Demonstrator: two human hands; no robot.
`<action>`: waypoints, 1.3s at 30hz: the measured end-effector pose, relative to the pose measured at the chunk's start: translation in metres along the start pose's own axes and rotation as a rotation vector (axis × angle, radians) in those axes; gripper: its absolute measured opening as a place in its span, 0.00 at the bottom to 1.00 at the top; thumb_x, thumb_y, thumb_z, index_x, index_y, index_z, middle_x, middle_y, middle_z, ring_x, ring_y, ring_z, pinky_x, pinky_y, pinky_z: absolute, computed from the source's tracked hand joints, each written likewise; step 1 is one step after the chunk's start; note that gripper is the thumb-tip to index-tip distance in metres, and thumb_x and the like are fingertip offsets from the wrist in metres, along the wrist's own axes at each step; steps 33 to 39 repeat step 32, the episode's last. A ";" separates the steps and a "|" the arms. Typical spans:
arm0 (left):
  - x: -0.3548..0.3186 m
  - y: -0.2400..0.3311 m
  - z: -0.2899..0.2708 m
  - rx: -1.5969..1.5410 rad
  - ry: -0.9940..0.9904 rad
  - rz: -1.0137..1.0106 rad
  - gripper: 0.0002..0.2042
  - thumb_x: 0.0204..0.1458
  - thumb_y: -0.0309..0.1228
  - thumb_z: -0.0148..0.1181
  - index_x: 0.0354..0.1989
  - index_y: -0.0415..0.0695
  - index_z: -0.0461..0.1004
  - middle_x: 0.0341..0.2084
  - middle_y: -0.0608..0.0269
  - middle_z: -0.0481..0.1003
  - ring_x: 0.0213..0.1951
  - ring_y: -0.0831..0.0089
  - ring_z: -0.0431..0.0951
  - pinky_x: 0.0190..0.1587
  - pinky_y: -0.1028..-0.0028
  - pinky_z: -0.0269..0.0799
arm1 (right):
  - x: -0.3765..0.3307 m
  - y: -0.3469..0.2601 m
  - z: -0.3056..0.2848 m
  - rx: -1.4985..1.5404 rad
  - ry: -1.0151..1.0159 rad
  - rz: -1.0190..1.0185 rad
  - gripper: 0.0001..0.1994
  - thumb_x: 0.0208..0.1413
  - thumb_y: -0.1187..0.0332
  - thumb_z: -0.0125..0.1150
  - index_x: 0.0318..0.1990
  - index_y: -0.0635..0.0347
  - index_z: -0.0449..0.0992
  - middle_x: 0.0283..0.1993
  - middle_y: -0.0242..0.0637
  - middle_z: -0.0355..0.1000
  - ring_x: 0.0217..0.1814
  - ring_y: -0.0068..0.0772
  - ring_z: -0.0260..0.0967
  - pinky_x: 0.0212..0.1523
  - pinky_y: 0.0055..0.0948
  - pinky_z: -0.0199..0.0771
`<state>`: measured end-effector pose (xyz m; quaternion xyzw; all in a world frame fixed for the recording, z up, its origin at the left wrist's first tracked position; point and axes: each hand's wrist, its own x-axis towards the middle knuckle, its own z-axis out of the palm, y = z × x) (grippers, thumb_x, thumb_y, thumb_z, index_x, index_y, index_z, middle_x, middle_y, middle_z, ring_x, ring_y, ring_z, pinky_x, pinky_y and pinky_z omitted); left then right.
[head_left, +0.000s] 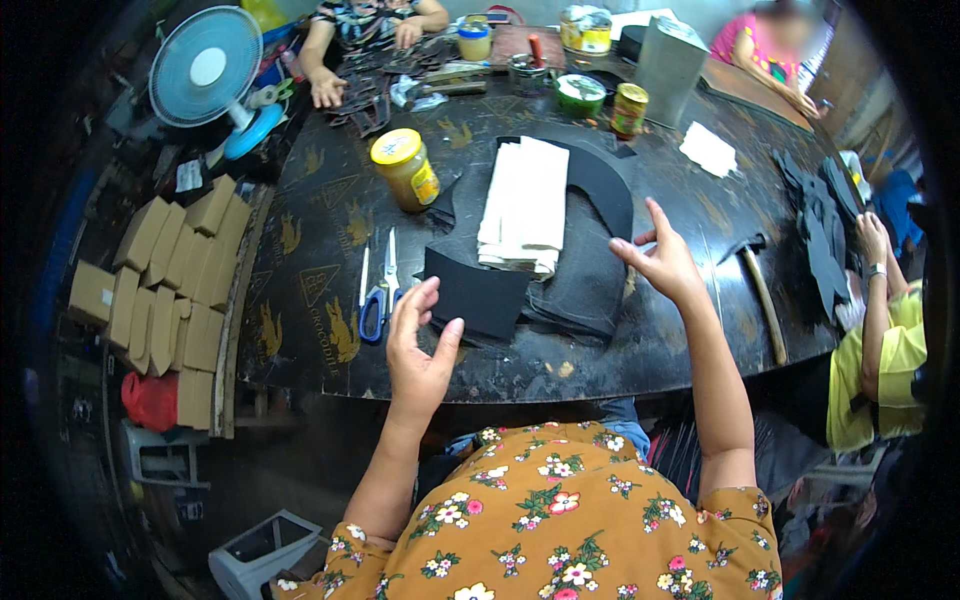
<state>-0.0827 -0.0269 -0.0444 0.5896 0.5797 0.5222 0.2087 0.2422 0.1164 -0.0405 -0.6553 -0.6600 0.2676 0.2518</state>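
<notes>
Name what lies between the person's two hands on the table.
Head view: between left hand and right hand lie stacked black cut pieces, with folded white pieces on top.

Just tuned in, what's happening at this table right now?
A person sits at a dark worktable with both hands raised and empty. The left hand hovers by a black sheet; the right hand is spread open beside the black pile, which has a stack of white pieces on it. Scissors, a yellow jar and a hammer lie nearby. Other people work at the far and right edges.
</notes>
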 end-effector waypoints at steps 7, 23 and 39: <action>0.043 -0.035 -0.001 0.311 0.026 0.106 0.42 0.48 0.31 0.72 0.70 0.40 0.55 0.64 0.41 0.62 0.66 0.45 0.62 0.68 0.55 0.57 | 0.050 0.020 0.059 0.136 0.148 -0.214 0.59 0.40 0.55 0.80 0.75 0.63 0.44 0.70 0.66 0.59 0.73 0.54 0.59 0.71 0.37 0.60; 0.065 -0.015 0.058 0.113 -0.428 0.335 0.31 0.49 0.41 0.70 0.61 0.42 0.70 0.51 0.49 0.75 0.56 0.52 0.73 0.63 0.57 0.63 | 0.046 0.030 -0.050 -0.449 0.304 -0.429 0.47 0.41 0.63 0.79 0.71 0.52 0.61 0.60 0.50 0.69 0.58 0.45 0.70 0.59 0.41 0.72; 0.066 -0.019 0.030 0.309 -0.815 0.114 0.24 0.50 0.53 0.68 0.45 0.45 0.80 0.29 0.52 0.81 0.34 0.54 0.80 0.52 0.59 0.70 | 0.020 -0.043 0.041 -0.440 0.062 -0.335 0.62 0.38 0.32 0.72 0.75 0.60 0.49 0.65 0.59 0.62 0.64 0.58 0.67 0.63 0.46 0.70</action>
